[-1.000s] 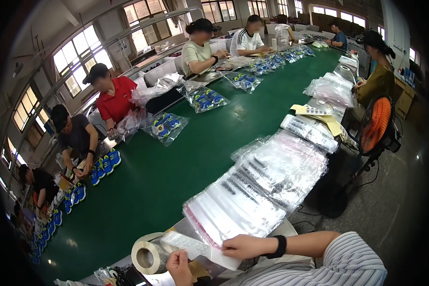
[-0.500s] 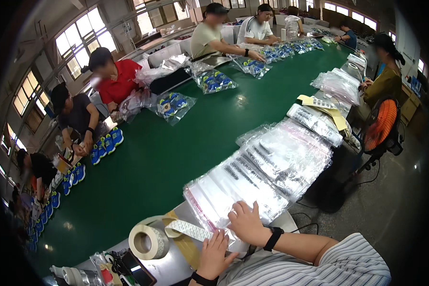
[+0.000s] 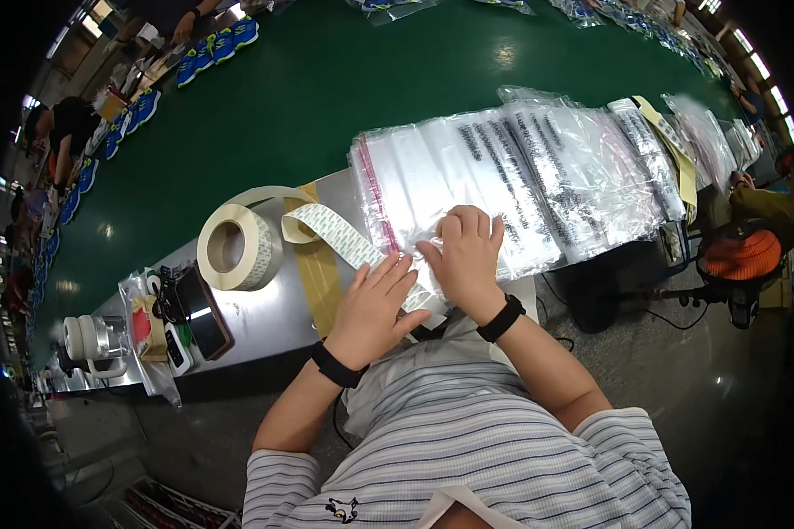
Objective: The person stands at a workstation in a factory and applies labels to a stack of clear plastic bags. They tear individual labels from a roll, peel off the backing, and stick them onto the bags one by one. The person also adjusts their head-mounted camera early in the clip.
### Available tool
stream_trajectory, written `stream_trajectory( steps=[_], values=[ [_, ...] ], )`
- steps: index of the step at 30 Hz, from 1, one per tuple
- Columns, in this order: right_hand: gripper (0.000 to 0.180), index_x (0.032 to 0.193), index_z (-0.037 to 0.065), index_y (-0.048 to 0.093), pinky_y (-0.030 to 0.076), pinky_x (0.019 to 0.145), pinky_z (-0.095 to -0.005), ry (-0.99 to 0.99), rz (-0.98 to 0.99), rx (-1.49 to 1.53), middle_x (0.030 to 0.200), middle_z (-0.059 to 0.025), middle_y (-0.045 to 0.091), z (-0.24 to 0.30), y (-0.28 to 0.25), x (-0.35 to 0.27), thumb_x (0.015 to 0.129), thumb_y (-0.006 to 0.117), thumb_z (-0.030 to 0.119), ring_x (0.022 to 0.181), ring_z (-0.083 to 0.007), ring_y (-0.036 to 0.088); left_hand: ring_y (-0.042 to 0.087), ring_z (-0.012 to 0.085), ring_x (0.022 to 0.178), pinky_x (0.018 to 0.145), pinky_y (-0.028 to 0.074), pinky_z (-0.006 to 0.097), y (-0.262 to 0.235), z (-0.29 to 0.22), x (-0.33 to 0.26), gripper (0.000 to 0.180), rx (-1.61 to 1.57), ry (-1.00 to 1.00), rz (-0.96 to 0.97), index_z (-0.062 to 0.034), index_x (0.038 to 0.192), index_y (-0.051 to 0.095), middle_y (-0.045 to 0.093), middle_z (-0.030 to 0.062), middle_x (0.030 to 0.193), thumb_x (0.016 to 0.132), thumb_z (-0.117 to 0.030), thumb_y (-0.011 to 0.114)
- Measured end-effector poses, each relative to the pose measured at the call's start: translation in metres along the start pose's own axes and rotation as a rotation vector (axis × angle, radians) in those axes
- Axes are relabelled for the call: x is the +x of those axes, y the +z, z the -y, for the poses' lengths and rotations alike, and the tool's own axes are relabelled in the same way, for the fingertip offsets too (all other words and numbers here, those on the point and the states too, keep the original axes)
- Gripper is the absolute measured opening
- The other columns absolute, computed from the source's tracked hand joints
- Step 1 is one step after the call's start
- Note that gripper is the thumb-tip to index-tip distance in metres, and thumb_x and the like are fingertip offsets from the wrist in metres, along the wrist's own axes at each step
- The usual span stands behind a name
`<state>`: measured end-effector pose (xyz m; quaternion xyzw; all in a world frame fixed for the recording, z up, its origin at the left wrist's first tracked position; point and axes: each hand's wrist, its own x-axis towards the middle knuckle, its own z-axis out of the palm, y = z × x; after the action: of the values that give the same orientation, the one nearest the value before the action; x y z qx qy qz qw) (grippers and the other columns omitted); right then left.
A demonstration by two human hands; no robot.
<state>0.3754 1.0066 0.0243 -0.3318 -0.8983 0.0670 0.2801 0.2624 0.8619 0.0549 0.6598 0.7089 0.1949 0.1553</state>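
My left hand (image 3: 375, 304) lies over the free end of a white label strip (image 3: 335, 231), its fingers stretched out and the thumb spread. The strip curls out from a large label roll (image 3: 238, 249) standing at the left. My right hand (image 3: 469, 264) rests on the near left corner of a stack of clear plastic bags (image 3: 428, 181) with dark print. Its fingers are slightly bent and apart, with the thumb towards my left hand. I cannot see anything gripped in it. The bags overlap in a long row to the right.
A phone (image 3: 205, 313), a small white device (image 3: 178, 348) and a clear bottle (image 3: 95, 339) are at the left. Brown tape (image 3: 319, 278) crosses the metal surface (image 3: 260, 322). Blue shoes (image 3: 219, 48) line the green table (image 3: 309, 97). An orange fan (image 3: 739, 256) stands right.
The view has tilted down, so the bags and roll appear higher and the people across the table are mostly out of sight. Both hands stay near the bags' corner and the strip's end.
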Motion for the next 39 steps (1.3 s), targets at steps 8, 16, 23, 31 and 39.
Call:
stream_trajectory(
  steps=[8,16,23,31,39],
  values=[
    [0.004,0.085,0.001,0.055,0.041,0.070,-0.0318,0.428,0.015,0.698,0.081,-0.0096,0.054,-0.059,-0.027,0.002,0.085,0.058,0.004,0.076,-0.0225,0.051,0.046,0.0328,0.127,0.105,0.035,0.045,-0.036,-0.002,0.016,0.050,-0.220,-0.072,0.156,-0.0022,0.128,0.053,0.055,0.0173,0.130,0.087,-0.028,0.064],
    [0.006,0.086,0.002,0.059,0.044,0.070,-0.0332,0.465,0.183,0.793,0.087,-0.0093,0.060,-0.056,-0.033,0.007,0.087,0.057,0.007,0.080,-0.0243,0.057,0.057,0.0336,0.114,0.102,0.043,0.044,-0.015,-0.003,0.130,0.049,-1.898,-0.080,0.430,0.0091,0.121,0.052,0.059,0.0247,0.118,0.103,-0.031,0.032],
    [0.013,0.089,0.001,0.057,0.043,0.074,-0.0229,0.446,-0.184,1.170,0.099,-0.0056,0.057,-0.082,-0.072,0.024,0.096,0.048,0.007,0.085,-0.0089,0.053,0.064,0.0256,0.098,0.088,0.054,0.038,0.018,0.005,0.147,0.030,-1.290,-0.495,0.163,0.0038,0.121,0.050,0.061,0.0185,0.113,0.097,-0.011,0.039],
    [0.077,0.134,0.001,0.039,0.046,0.092,-0.0370,-0.159,0.316,0.625,0.124,-0.0170,0.050,-0.055,-0.084,0.001,0.073,0.079,0.027,0.110,-0.0286,0.058,0.047,0.0410,0.119,0.090,0.048,0.058,-0.018,-0.014,0.134,0.070,-2.069,-0.552,0.407,-0.0021,0.145,0.011,0.035,0.0251,0.136,0.099,-0.050,0.033],
    [0.022,0.107,0.001,0.060,0.051,0.079,-0.0326,0.644,-0.166,1.145,0.101,-0.0062,0.062,-0.138,-0.085,0.017,0.096,0.050,0.018,0.091,-0.0182,0.062,0.055,0.0403,0.114,0.093,0.049,0.048,-0.062,-0.008,-0.029,0.061,-1.608,-0.353,0.304,0.0040,0.130,0.048,0.055,0.0269,0.122,0.100,-0.046,0.031]
  ],
)
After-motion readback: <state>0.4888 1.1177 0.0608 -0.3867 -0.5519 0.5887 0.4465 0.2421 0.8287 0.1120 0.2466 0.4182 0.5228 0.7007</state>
